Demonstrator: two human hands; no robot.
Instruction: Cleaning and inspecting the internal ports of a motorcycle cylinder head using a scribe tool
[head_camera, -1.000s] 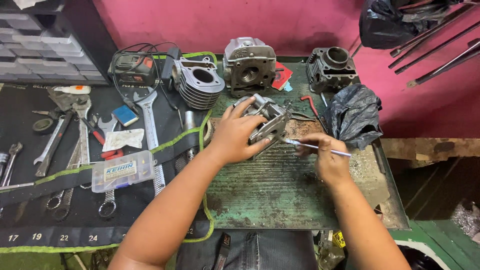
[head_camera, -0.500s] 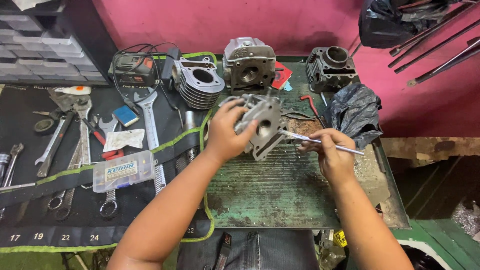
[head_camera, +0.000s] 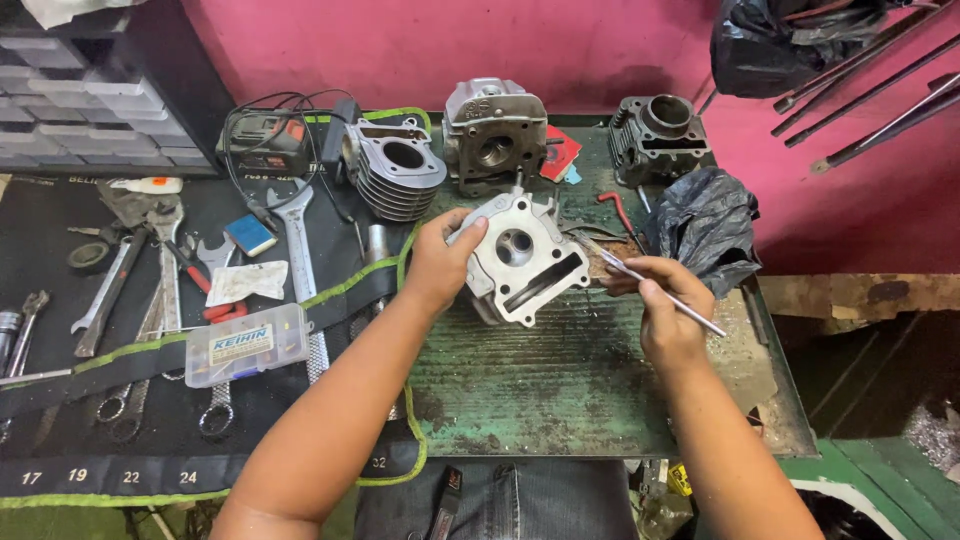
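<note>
Left grip (head_camera: 440, 265) holds cylinder head (head_camera: 520, 262); finned cylinder (head_camera: 395, 180) behind.

My left hand (head_camera: 440, 262) covers the near-left side of the cylinder head (head_camera: 525, 258), so the face beneath my palm cannot be read; the tip of the thin metal tool (head_camera: 660, 293) in my right hand (head_camera: 665, 310) is lost against clutter behind the head, and whether it touches the casting cannot be told; my forearms run out at the bottom edge; the black plastic bag (head_camera: 705, 225) hides whatever lies under it; the dark rods (head_camera: 870, 90) are cut by the right edge; the spanners (head_camera: 120, 300) on the mat are partly hidden under a black strap (head_camera: 90, 375); contents of the clear plastic box (head_camera: 245, 345) are too small to tell.
</note>
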